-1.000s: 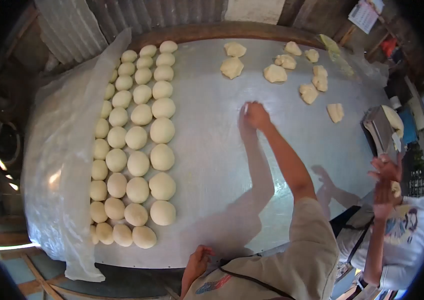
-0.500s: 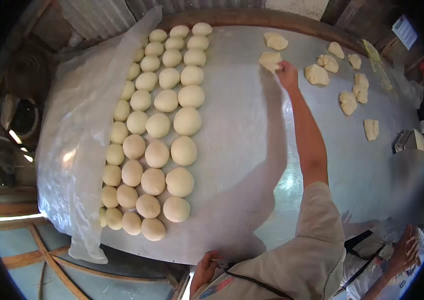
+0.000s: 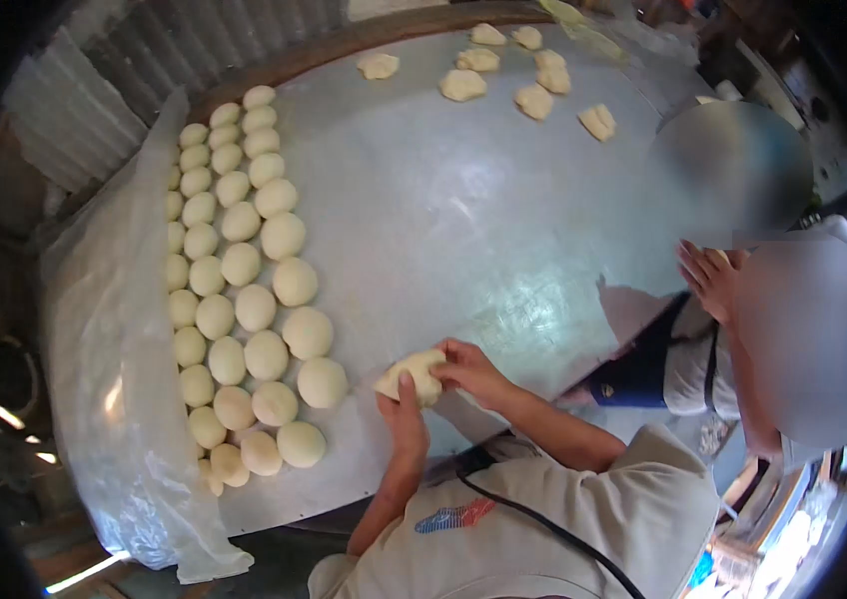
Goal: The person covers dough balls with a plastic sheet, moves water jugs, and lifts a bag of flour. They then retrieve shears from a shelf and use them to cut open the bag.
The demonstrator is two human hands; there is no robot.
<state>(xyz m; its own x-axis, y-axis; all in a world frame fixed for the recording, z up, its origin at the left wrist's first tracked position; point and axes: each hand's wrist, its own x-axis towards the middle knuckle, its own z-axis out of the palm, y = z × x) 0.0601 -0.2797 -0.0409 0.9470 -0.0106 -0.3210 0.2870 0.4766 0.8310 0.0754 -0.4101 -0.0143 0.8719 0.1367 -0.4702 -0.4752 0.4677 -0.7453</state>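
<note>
A pale piece of dough [image 3: 410, 377] is held between both my hands near the table's front edge. My left hand [image 3: 407, 417] grips it from below, thumb pressed on its side. The fingers of my right hand [image 3: 470, 369] pinch its right end. Just left of my hands stand rows of smooth round dough balls [image 3: 309, 332]. Several rough dough pieces [image 3: 463, 85] lie far off at the back of the metal table [image 3: 414, 240], and a single piece [image 3: 379, 66] sits apart to their left.
Clear plastic sheeting [image 3: 114, 399] covers the table's left end and meets the dough balls. At the right, co-workers stand at the edge, one person's hand [image 3: 711, 280] raised over the table. Corrugated metal [image 3: 184, 60] walls the back left.
My right hand has come back from the far side with a dough piece. My left hand has risen from the table's edge and now holds it too. The view has shifted right.
</note>
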